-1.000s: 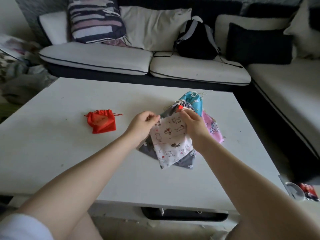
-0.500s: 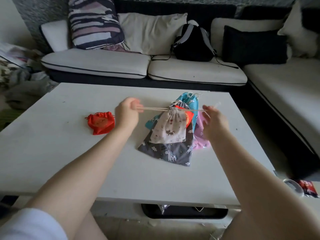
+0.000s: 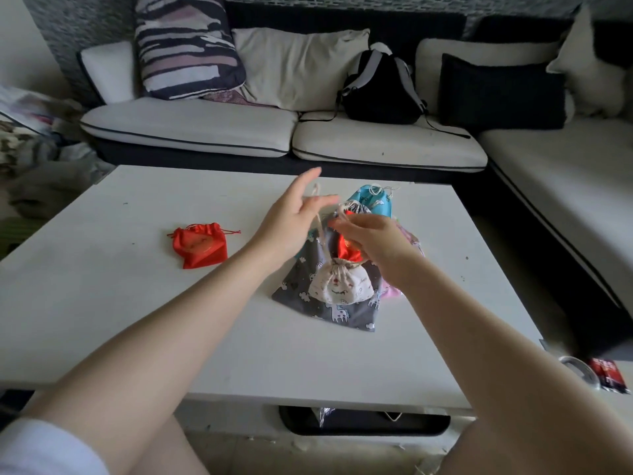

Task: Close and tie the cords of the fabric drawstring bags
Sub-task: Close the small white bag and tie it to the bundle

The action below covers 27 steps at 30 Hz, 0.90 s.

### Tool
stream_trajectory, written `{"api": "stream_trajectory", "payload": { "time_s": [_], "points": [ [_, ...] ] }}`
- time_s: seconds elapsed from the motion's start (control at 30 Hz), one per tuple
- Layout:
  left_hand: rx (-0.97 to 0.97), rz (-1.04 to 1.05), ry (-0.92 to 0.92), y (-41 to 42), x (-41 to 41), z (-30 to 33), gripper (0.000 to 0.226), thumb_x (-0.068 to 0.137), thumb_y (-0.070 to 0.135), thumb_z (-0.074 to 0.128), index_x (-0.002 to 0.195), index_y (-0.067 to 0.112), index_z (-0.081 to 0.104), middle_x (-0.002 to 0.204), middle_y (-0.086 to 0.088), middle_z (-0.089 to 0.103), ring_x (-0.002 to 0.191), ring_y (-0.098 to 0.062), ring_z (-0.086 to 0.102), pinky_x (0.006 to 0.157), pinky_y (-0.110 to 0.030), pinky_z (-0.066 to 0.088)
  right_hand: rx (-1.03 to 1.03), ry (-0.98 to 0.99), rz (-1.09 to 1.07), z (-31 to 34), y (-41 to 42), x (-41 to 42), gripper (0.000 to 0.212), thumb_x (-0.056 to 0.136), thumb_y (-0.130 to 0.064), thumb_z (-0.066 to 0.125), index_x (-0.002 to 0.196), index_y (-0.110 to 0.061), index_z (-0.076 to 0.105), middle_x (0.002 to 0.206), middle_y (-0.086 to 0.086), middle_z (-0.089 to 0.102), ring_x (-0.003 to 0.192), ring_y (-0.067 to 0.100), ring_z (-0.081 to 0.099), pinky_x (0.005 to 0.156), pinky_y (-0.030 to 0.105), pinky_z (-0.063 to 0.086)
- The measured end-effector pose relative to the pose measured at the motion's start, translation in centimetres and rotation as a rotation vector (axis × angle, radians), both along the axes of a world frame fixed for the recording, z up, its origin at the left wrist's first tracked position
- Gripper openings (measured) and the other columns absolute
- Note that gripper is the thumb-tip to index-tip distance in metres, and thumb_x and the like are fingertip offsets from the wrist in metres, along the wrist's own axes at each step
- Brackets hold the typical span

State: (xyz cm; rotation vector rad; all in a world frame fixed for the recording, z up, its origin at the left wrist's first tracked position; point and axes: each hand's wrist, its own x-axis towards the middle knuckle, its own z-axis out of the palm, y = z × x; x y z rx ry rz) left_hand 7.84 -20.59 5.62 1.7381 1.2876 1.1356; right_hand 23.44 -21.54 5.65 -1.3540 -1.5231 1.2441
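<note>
A small white printed bag (image 3: 340, 284) lies cinched shut on a grey unicorn-print bag (image 3: 342, 310). Its pale cords (image 3: 322, 234) rise from the neck to my hands. My left hand (image 3: 293, 217) is raised above the pile, fingers spread, with a cord looped over them. Just to the right, my right hand (image 3: 371, 240) pinches the other cord end. Under my hands lie a red satin bag (image 3: 347, 252), a blue bag (image 3: 375, 200) and a pink bag (image 3: 392, 291), partly hidden. A separate red bag (image 3: 200, 245), drawn closed, sits to the left.
All the bags rest on a white coffee table (image 3: 137, 320). Behind it stands a white-cushioned sofa (image 3: 212, 128) with pillows and a black backpack (image 3: 382, 89). A roll of tape (image 3: 579, 370) and a red packet lie off the table's right front corner.
The white bag went from open and flat to cinched shut as my hands pulled the cords apart. My hands have since come together above it, crossing the cords.
</note>
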Motion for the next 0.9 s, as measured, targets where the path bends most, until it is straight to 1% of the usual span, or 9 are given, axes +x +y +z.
{"api": "stream_trajectory", "payload": {
  "time_s": [0.13, 0.23, 0.3, 0.4, 0.47, 0.53, 0.7, 0.8, 0.9],
  "points": [
    [0.112, -0.031, 0.118, -0.6, 1.0, 0.5, 0.05, 0.1, 0.019, 0.035, 0.146, 0.019, 0.017, 0.122, 0.012, 0.061, 0.101, 0.016, 0.042, 0.08, 0.009, 0.027, 0.145, -0.148, 0.057, 0.8, -0.5, -1.6, 0.029, 0.088, -0.024, 0.061, 0.065, -0.007, 0.057, 0.043, -0.01, 0.036, 0.038, 0.004, 0.026, 0.041, 0.014, 0.023],
    [0.026, 0.036, -0.087, -0.9, 1.0, 0.1, 0.06, 0.099, 0.017, 0.036, 0.148, 0.017, 0.001, 0.14, 0.004, 0.044, 0.109, 0.005, 0.044, 0.084, 0.001, 0.031, 0.091, 0.05, 0.01, 1.4, -0.3, -1.6, 0.028, 0.091, -0.015, 0.055, 0.063, -0.014, 0.055, 0.046, -0.009, 0.045, 0.039, 0.005, 0.031, 0.04, 0.017, 0.026],
    [-0.115, 0.064, -0.235, -1.4, 1.0, -0.2, 0.06, 0.098, 0.016, 0.04, 0.147, 0.019, 0.006, 0.148, 0.0, 0.031, 0.116, -0.006, 0.043, 0.093, -0.014, 0.033, 0.043, 0.213, -0.011, 1.9, -0.1, -1.5, 0.026, 0.093, -0.011, 0.051, 0.068, -0.014, 0.057, 0.053, -0.004, 0.049, 0.038, 0.005, 0.033, 0.039, 0.017, 0.025],
    [-0.264, -0.092, -0.283, -2.3, 1.0, -1.0, 0.026, 0.094, 0.01, 0.045, 0.116, 0.018, 0.057, 0.108, 0.006, 0.064, 0.101, -0.009, 0.056, 0.086, -0.017, 0.042, 0.032, 0.306, -0.007, 2.5, 0.1, -1.5, 0.027, 0.096, -0.011, 0.045, 0.072, -0.012, 0.058, 0.056, 0.0, 0.049, 0.039, 0.008, 0.031, 0.038, 0.017, 0.022],
    [-0.228, -0.161, -0.257, -2.9, 1.3, -1.2, 0.021, 0.095, 0.014, 0.046, 0.084, 0.016, 0.063, 0.071, 0.013, 0.065, 0.077, -0.007, 0.059, 0.074, -0.016, 0.045, 0.035, 0.283, -0.012, 2.4, 0.2, -1.5, 0.026, 0.096, -0.011, 0.045, 0.073, -0.012, 0.058, 0.056, 0.001, 0.046, 0.037, 0.006, 0.031, 0.036, 0.016, 0.025],
    [-0.226, -0.103, -0.296, -2.6, 1.3, -1.6, 0.028, 0.097, 0.016, 0.043, 0.074, 0.013, 0.058, 0.055, 0.013, 0.057, 0.071, -0.014, 0.055, 0.072, -0.024, 0.044, 0.03, 0.217, -0.059, 1.7, 0.4, -1.3, 0.026, 0.095, -0.011, 0.047, 0.072, -0.013, 0.06, 0.051, -0.001, 0.043, 0.035, 0.004, 0.029, 0.035, 0.015, 0.025],
    [-0.452, 0.1, -0.393, -1.4, 0.1, -3.1, 0.027, 0.092, 0.012, 0.048, 0.07, 0.016, 0.063, 0.048, 0.008, 0.06, 0.066, -0.02, 0.056, 0.066, -0.027, 0.046, -0.165, 0.09, -0.253, -0.2, 0.5, 0.1, 0.028, 0.094, -0.011, 0.045, 0.071, -0.011, 0.06, 0.052, 0.0, 0.046, 0.04, 0.01, 0.035, 0.036, 0.015, 0.031],
    [-0.504, 0.115, -0.285, -1.8, 0.0, -3.6, 0.027, 0.092, 0.009, 0.045, 0.071, 0.014, 0.06, 0.041, 0.007, 0.052, 0.055, -0.013, 0.049, 0.056, -0.02, 0.042, -0.23, 0.22, -0.257, 0.3, -0.1, 0.0, 0.03, 0.096, -0.012, 0.04, 0.07, -0.008, 0.055, 0.06, 0.005, 0.049, 0.047, 0.015, 0.041, 0.045, 0.021, 0.04],
    [-0.49, 0.06, -0.167, -1.7, 0.0, -3.7, 0.028, 0.093, 0.015, 0.045, 0.071, 0.015, 0.062, 0.042, 0.009, 0.05, 0.056, -0.013, 0.046, 0.066, -0.025, 0.042, -0.209, 0.355, -0.183, 1.6, -0.5, -0.8, 0.033, 0.098, -0.014, 0.039, 0.069, -0.007, 0.053, 0.064, 0.008, 0.055, 0.055, 0.018, 0.051, 0.055, 0.027, 0.051]
  ]
}}
